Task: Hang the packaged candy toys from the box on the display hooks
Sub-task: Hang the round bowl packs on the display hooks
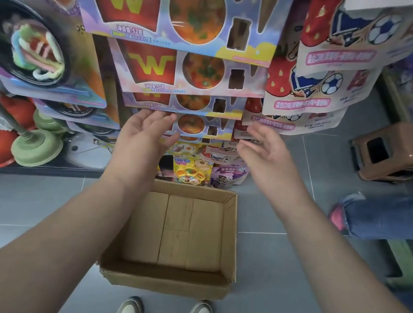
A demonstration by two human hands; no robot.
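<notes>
Both hands free, box bare

Both hands hover at twelve o'clock of the cardboard box, which shows no packages. Left hand, fingers spread and holding nothing, touches the lowest hung candy toy package; right hand, equally spread, is just beside it. Hanging looks finished; next, straighten the row.

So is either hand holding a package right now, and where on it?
Neither. The left hand and right hand are open, fingers spread, near the lowest hanging packages without gripping any. The cardboard box below looks empty.

Even indoor light, soft shadows, blurred hands, bowed wide-angle edges
</notes>
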